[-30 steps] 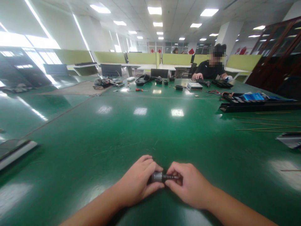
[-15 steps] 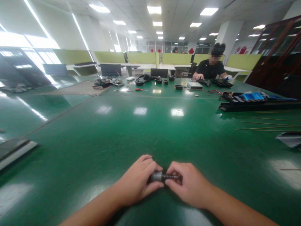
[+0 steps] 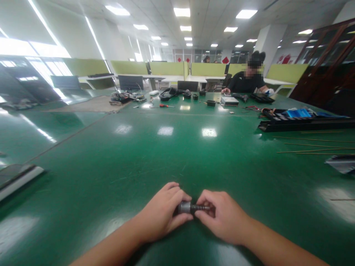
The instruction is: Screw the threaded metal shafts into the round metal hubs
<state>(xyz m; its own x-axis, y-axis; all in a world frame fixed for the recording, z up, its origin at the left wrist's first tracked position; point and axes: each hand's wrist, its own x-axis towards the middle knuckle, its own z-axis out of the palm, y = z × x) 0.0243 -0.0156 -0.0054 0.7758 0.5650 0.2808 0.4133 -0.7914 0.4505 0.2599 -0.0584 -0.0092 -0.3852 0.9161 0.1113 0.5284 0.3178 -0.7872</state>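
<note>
Low over the near part of the green table (image 3: 177, 159), my two hands hold one small metal piece. Its thicker end is a grey metal cylinder (image 3: 185, 207), gripped between the thumb and fingers of my left hand (image 3: 166, 208). From the cylinder's right side a thin dark shaft (image 3: 200, 207) with ridges like a thread or spring sticks out. My right hand (image 3: 222, 214) pinches this shaft, its fingers curled round the far end and hiding the tip. The piece lies level, pointing left to right.
Thin rods (image 3: 313, 144) and a black tray (image 3: 299, 125) with a blue packet lie to the right. A flat panel (image 3: 19, 177) is at the left edge. Far back are a red screwdriver (image 3: 165, 105), small black boxes (image 3: 211, 103) and a co-worker (image 3: 245, 79) seated behind a white box (image 3: 229, 101).
My hands and the metal piece look almost unchanged. Across the table, the co-worker has leaned forward and moved one hand left, to the white box.
</note>
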